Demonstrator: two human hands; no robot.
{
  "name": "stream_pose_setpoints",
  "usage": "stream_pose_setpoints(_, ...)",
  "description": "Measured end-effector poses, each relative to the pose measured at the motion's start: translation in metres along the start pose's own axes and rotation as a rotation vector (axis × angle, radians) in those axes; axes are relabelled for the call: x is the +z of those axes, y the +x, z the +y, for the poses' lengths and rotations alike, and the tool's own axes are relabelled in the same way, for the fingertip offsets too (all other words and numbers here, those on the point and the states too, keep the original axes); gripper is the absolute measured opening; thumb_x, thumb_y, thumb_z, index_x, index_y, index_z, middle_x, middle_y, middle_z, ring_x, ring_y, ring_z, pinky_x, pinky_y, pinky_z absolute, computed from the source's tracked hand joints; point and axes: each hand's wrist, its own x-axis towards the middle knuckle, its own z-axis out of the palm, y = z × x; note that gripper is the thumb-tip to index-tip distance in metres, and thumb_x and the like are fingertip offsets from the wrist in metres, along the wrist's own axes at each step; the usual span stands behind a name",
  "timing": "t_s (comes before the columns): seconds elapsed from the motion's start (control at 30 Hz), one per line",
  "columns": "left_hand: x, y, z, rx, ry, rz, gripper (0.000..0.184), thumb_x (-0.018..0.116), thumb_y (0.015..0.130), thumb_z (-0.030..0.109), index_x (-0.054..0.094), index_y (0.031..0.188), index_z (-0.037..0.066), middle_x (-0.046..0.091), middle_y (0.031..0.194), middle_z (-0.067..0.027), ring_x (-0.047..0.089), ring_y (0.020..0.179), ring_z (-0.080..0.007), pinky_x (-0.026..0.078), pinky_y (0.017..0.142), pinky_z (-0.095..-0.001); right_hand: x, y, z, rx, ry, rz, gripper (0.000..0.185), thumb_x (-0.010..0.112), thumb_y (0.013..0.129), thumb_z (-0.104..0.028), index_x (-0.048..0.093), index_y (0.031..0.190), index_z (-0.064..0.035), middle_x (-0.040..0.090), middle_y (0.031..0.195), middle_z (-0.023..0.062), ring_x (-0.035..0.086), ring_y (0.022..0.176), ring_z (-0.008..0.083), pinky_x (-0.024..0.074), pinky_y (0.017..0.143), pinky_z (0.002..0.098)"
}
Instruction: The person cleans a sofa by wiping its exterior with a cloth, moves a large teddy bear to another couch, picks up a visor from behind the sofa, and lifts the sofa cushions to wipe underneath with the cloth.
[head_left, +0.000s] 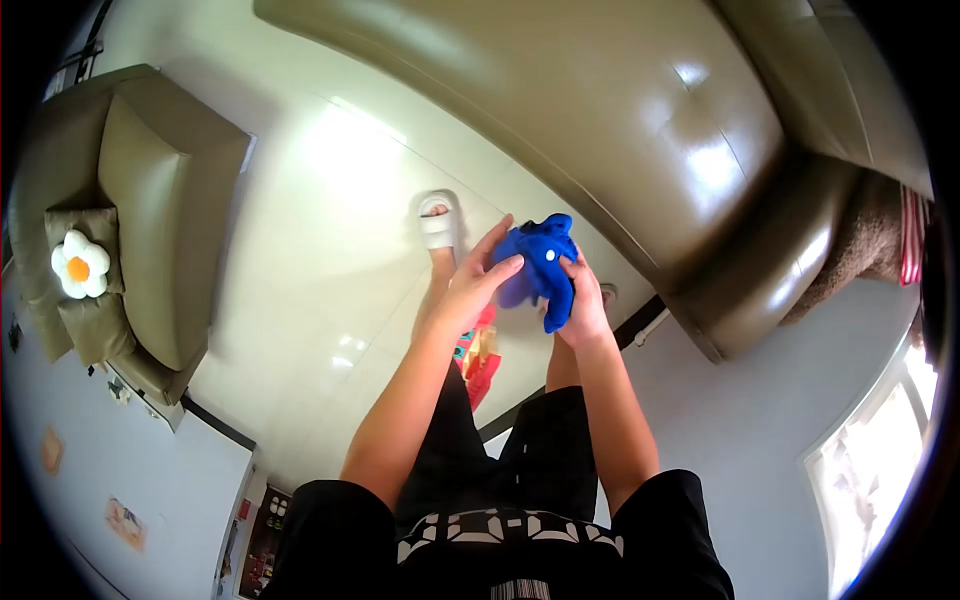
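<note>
Between my two hands is a soft blue item [551, 262] with a small white spot, held up over the floor. My left hand [478, 283] is at its left side, thumb and fingers bent around that edge, where the blue looks blurred. On the right side my right hand [584, 300] grips it, with the thumb on its front and a blue flap hanging down beside the palm. Below my left forearm a red and yellow colourful item [481, 365] shows partly, behind my arm and leg.
A large olive-brown leather sofa [600, 90] spans the upper right, with a brown fuzzy cloth [865, 235] at its end. An armchair [150, 220] with a white flower cushion [80, 265] stands left. My slippered foot [437, 222] is on the pale floor [300, 260].
</note>
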Motion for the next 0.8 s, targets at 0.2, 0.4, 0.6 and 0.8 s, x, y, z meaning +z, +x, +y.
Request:
stream_pose_setpoints(0.2, -0.052, -0.027, 0.104, -0.132, 0.305, 0.010, 0.036, 0.070, 0.099, 0.023, 0.063, 0.126, 0.000, 0.071, 0.110, -0.0054, 0.067, 0.096, -0.0124, 0.055, 0.087, -0.0295, 0.096, 0.009, 0.021, -0.374, -0.265, 0.208, 0.021, 0.052, 0.107, -0.010, 0.061, 0.125, -0.0028, 0.068, 0.103, 0.0029, 0.064, 0.087, 0.0111, 0.0520, 0.073, 0.0268)
stream_pose_setpoints(0.4, -0.078, -0.035, 0.150, -0.008, 0.138, 0.059, 0.042, 0.065, 0.102, 0.027, 0.060, 0.131, -0.002, 0.069, 0.113, -0.0079, 0.066, 0.102, -0.0126, 0.054, 0.091, -0.0274, 0.125, 0.007, 0.006, -0.447, -0.357, 0.329, 0.019, 0.058, 0.105, -0.012, 0.067, 0.117, -0.0003, 0.070, 0.095, 0.0026, 0.064, 0.081, 0.0109, 0.0529, 0.073, 0.0257)
stream_pose_setpoints(0.6, -0.079, -0.016, 0.164, -0.053, 0.194, 0.125, 0.045, 0.054, 0.107, 0.036, 0.065, 0.127, -0.003, 0.071, 0.115, -0.0067, 0.063, 0.106, -0.0118, 0.047, 0.098, -0.0262, 0.109, 0.006, -0.023, -0.572, -0.741, 0.422, 0.014, 0.058, 0.104, -0.010, 0.066, 0.113, -0.0014, 0.069, 0.095, 0.0055, 0.059, 0.086, 0.0105, 0.0493, 0.081, 0.0258)
stream_pose_setpoints(0.8, -0.033, -0.005, 0.189, -0.015, 0.260, 0.109, 0.047, 0.054, 0.107, 0.038, 0.066, 0.124, -0.004, 0.072, 0.113, -0.0066, 0.063, 0.105, -0.0123, 0.047, 0.098, -0.0263, 0.081, 0.035, -0.023, -0.594, -0.527, 0.427, 0.017, 0.056, 0.104, -0.007, 0.068, 0.115, -0.0020, 0.068, 0.099, 0.0050, 0.060, 0.095, 0.0114, 0.0484, 0.088, 0.0259)
